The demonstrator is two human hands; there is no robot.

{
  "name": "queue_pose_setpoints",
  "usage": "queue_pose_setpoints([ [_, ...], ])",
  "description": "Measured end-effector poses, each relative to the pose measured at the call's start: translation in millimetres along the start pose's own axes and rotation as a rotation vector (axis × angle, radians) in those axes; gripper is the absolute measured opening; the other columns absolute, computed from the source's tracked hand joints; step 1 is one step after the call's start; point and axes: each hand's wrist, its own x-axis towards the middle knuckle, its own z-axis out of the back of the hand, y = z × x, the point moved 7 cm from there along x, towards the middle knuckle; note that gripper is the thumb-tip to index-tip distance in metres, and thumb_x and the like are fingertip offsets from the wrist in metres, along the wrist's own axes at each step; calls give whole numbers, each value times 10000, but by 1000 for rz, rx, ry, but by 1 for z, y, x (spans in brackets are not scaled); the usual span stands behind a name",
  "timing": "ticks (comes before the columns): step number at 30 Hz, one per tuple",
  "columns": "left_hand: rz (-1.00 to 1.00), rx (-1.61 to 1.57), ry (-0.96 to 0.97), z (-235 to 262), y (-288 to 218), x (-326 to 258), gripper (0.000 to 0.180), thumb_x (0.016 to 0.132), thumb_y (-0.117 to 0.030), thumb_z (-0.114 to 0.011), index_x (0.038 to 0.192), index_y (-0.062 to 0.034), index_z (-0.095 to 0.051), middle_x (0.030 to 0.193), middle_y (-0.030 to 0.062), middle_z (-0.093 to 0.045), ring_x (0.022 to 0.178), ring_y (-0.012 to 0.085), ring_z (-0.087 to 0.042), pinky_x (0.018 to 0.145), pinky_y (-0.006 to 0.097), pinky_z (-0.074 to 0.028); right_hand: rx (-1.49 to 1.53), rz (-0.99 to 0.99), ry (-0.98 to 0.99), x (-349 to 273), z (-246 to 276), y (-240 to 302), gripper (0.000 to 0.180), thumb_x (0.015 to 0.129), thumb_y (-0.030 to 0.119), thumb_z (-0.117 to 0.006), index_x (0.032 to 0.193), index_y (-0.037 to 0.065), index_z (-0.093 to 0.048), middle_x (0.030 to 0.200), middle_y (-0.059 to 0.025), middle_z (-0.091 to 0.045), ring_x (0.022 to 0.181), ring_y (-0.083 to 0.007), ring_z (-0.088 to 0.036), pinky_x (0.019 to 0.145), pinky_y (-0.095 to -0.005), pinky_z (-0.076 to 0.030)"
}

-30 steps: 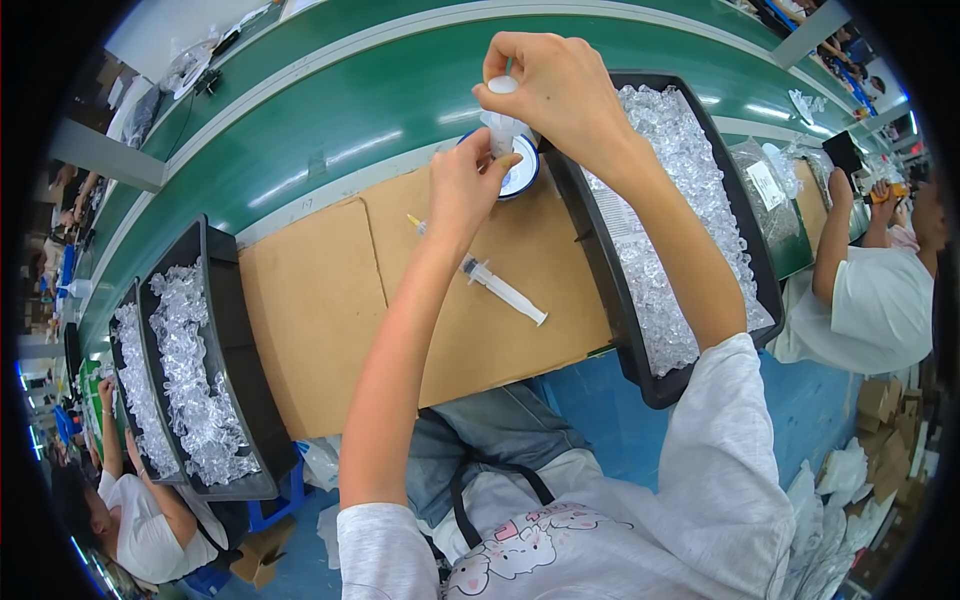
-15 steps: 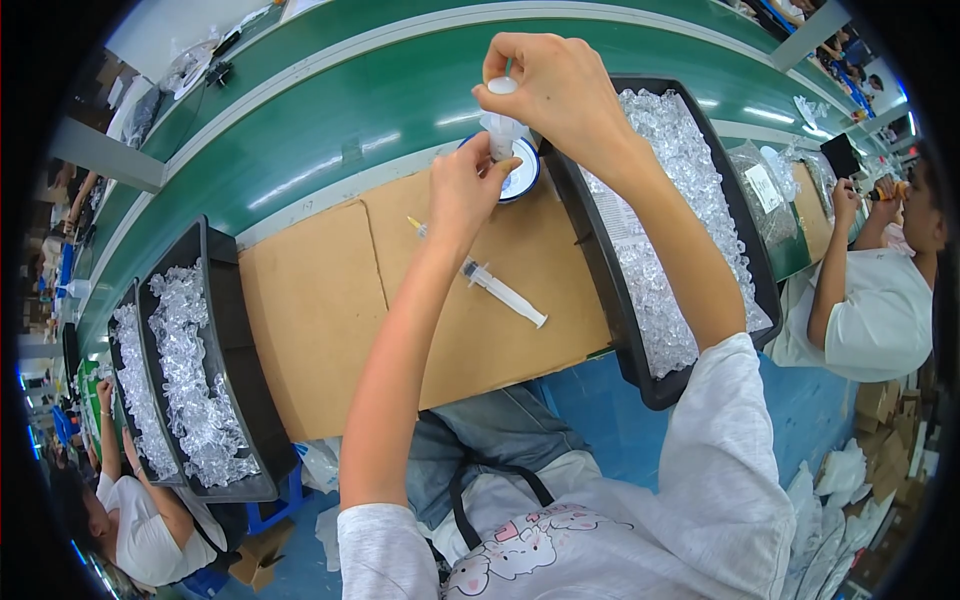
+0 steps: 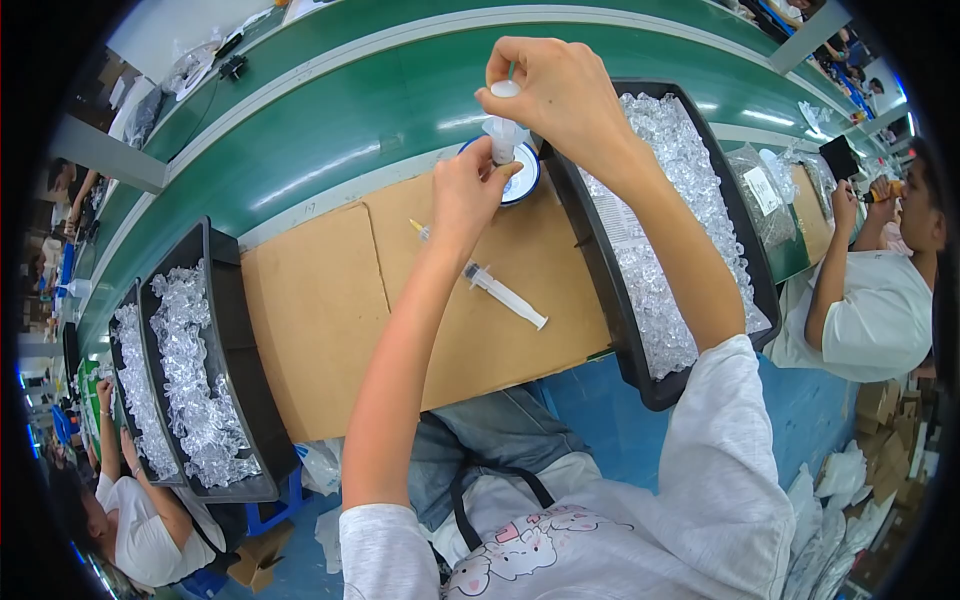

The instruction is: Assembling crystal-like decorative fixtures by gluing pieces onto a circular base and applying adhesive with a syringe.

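Observation:
A translucent white syringe (image 3: pixel 503 128) stands upright above a blue-rimmed white bowl (image 3: pixel 522 188). My left hand (image 3: pixel 470 193) is closed around its barrel, low down near the bowl. At the top, my right hand (image 3: pixel 557 95) pinches the plunger's round white end between thumb and finger. The syringe's tip is hidden behind my left fingers. On the cardboard sheet (image 3: pixel 310 300) lies a second clear syringe (image 3: pixel 508 298), slanting down to the right. A thin piece with a yellow tip (image 3: pixel 417 227) shows just left of my left wrist, partly covered by my forearm.
To the right stands a black bin (image 3: pixel 625 330) of clear plastic pieces. Two more dark bins (image 3: pixel 228 350) with clear pieces are at the left. A green conveyor belt (image 3: pixel 300 165) runs along the far side. Co-workers (image 3: pixel 865 295) sit on both sides.
Both hands have barely moved; the syringe and its plunger end have shifted very slightly. The syringe on the cardboard lies as before.

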Motion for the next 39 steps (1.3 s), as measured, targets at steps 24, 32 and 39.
queue_pose_setpoints([
  [24,-8,17,-18,0,1,-2,237,716,-123,-726,738,11,-532,537,133,-508,461,258,-460,483,354,-379,-5,27,-28,0,4,5,226,683,239,-670,724,28,-600,560,-78,-497,520,-189,-477,526,-303,-385],
  [32,-13,20,-23,1,2,-2,254,704,-121,-737,737,10,-523,537,138,-502,470,285,-456,484,357,-376,-15,5,-20,3,8,8,217,666,236,-659,707,33,-595,563,-71,-488,529,-192,-484,532,-301,-388],
  [39,2,11,-13,1,5,-3,257,708,-132,-742,758,7,-532,541,135,-514,466,280,-456,487,354,-378,0,29,-24,4,9,11,218,665,240,-655,704,34,-597,560,-73,-494,530,-192,-495,535,-298,-394],
])
